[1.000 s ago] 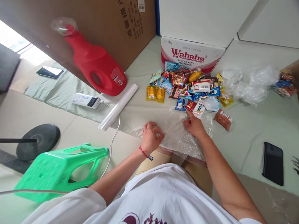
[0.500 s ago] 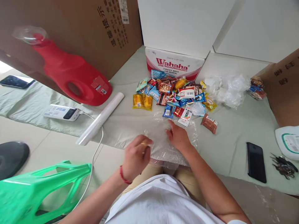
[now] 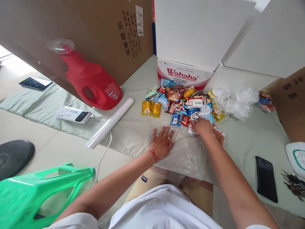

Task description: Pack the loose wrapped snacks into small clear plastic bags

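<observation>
Right behind snacks (image 3: 176, 97), Wahaha carton (image 3: 184, 73).

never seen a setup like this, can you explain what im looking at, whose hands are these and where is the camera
There's no machine here: these are a person's own bare hands, seen by a camera worn on their head, looking forward and down.

The left hand lies open, fingers spread, on clear plastic, holding nothing. The right hand is at a white packet; whether it grips it, I can't tell.

On the pale green cloth are piled snack packets, a red jug and a black phone.
</observation>
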A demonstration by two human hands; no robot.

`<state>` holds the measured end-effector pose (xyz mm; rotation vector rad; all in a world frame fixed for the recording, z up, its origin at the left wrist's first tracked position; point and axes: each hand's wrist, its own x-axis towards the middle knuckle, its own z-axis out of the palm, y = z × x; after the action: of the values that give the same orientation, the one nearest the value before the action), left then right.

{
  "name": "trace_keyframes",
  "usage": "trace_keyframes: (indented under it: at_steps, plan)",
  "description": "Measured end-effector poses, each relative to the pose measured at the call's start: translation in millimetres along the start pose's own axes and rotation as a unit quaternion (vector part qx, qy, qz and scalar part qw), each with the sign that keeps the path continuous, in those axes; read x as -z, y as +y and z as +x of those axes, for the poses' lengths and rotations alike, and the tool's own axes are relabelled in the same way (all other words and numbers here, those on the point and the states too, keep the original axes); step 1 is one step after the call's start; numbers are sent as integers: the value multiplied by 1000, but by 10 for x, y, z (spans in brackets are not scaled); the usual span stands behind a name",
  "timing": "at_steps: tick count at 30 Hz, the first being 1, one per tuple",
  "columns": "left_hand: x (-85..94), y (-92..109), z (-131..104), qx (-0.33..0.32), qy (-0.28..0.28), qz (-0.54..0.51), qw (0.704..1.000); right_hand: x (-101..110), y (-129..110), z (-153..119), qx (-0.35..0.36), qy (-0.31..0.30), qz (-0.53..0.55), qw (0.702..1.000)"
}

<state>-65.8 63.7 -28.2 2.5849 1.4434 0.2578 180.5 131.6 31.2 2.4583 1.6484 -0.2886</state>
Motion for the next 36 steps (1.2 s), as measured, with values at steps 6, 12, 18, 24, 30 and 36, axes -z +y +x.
trace_keyframes:
  at_steps: [6,12,18,24,30,36]
  plan:
    - [33,-149,-22,14,6,-9,1000,-115,18,121,-34,2,43,999]
    - [6,-321,49,-11,5,7,1000,26,485,-11,19,50,77,996]
    - [-14,-292,37,-4,9,7,1000,314,606,-651,189,48,256,947]
    - [3,-286,31,4,14,-11,1000,-14,-48,-1287,333,154,223,903]
    - [41,-293,14,8,22,-30,999,-632,-177,-1400,363,87,73,925]
    - [31,-300,18,15,18,-37,999,-15,-25,-670,336,110,89,931]
